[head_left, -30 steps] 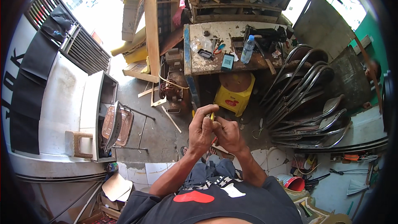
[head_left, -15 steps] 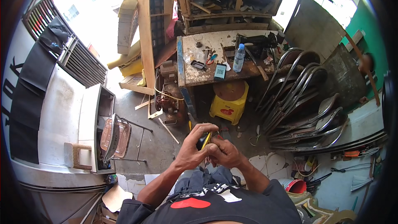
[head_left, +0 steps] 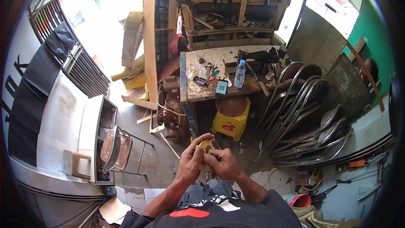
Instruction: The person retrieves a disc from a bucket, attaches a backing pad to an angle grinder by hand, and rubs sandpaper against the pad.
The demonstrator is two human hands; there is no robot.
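Observation:
In front of my body, my left hand [head_left: 190,164] grips a small rounded yellow object [head_left: 205,145]. Its exact kind cannot be made out; a black side showed half a second ago. My right hand [head_left: 224,163] is closed against the object's right side, its thumb and fingers pinching there. Whatever sits between the right fingertips is too small and covered to name. Both hands meet over the floor, just below the yellow plastic stool [head_left: 229,122].
Beyond stands a worn workbench [head_left: 198,95] with a dark sewing machine [head_left: 258,55], a water bottle [head_left: 240,75] and a phone [head_left: 221,87]. Metal-framed chairs [head_left: 303,109] are stacked at the right. A folding chair [head_left: 120,145] is at the left, a rusty motor [head_left: 169,116] beside the bench.
The yellow object has turned from its black side to a yellow face. My right hand has shifted its fingers on it. The view has tilted, so the bench sits lower.

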